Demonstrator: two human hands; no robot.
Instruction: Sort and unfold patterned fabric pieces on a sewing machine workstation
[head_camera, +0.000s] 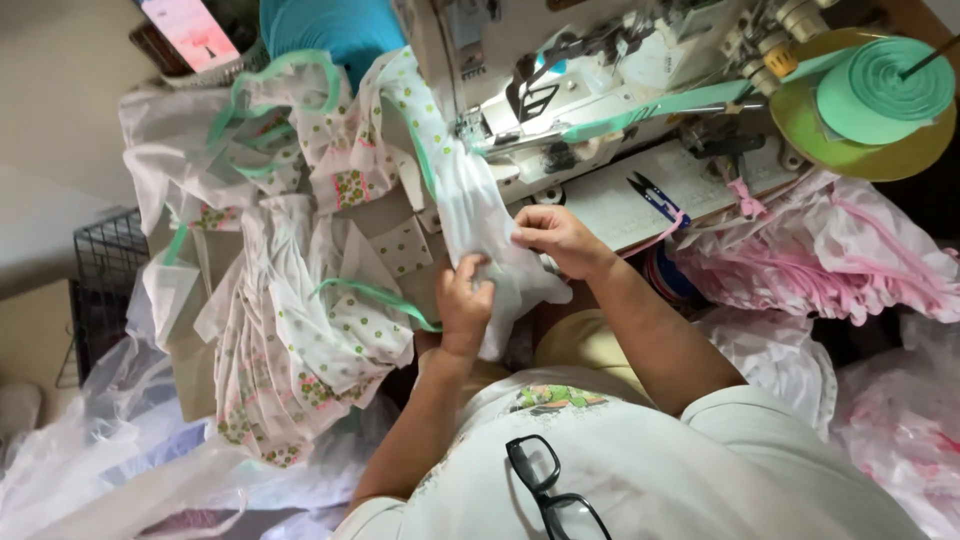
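Fabric piece: white dotted cloth (470, 215) with mint-green trim, running from under the sewing machine head (560, 90) down into your two hands.
Left hand (465, 300): fingers pinched shut on the cloth's lower fold, nearest your body.
Right hand (555, 238): closed on the cloth edge, just above and beside the left grip.
Step in hand: I judge you are straightening the seam as it comes off the needle.
Next move: calls for even tension between both grips.
Beyond the right grip: blue thread snips (655, 197); mint tape roll (880, 90) farther out.
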